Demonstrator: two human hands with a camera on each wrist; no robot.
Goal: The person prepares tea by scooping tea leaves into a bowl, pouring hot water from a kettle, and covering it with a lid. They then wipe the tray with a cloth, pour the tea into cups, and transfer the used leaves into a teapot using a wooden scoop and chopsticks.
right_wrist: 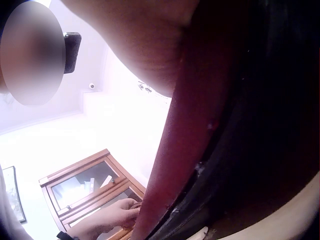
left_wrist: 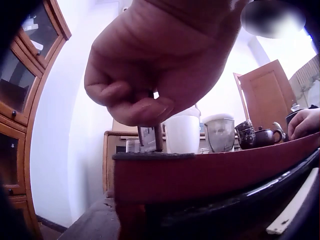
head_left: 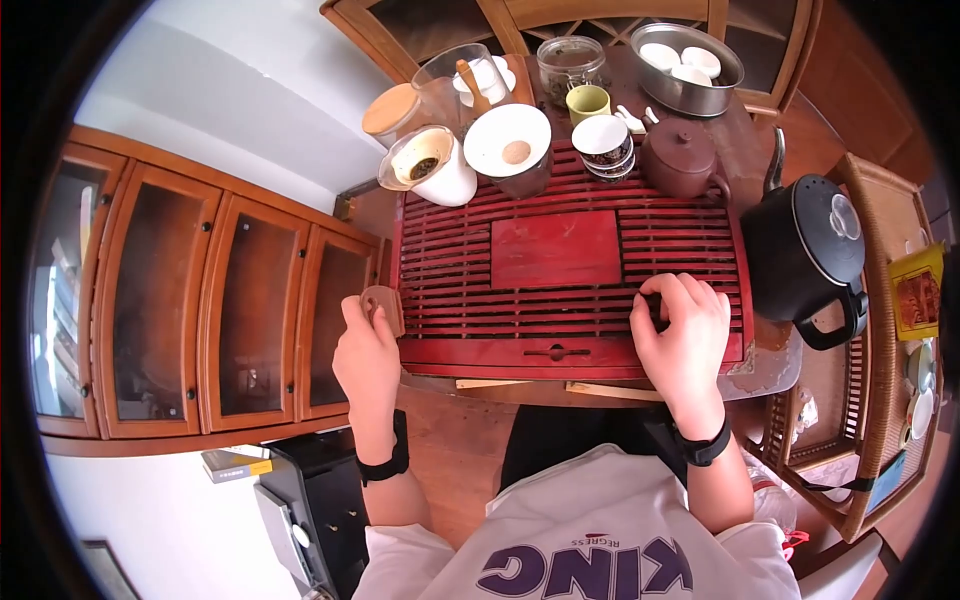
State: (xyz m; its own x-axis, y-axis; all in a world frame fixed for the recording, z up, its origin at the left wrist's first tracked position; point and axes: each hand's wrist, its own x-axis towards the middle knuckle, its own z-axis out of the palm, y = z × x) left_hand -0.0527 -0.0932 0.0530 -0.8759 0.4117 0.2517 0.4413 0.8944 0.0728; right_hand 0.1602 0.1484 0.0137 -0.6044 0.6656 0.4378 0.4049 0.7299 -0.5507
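My left hand is at the left edge of the red slatted tea tray. Between its thumb and fingers it pinches a small flat brown piece with rounded corners; its kind cannot be told. In the left wrist view, the lower end of this brown piece stands upright at the tray's corner, below curled fingers. My right hand rests on the tray's front right part, fingers loosely bent and holding nothing. The right wrist view shows mostly its heel beside the tray's red side.
Along the tray's back stand a white cup with a strainer, a white-rimmed filter cup, stacked cups and a brown teapot. A black kettle is close on the right. Behind are glass jars and a metal bowl.
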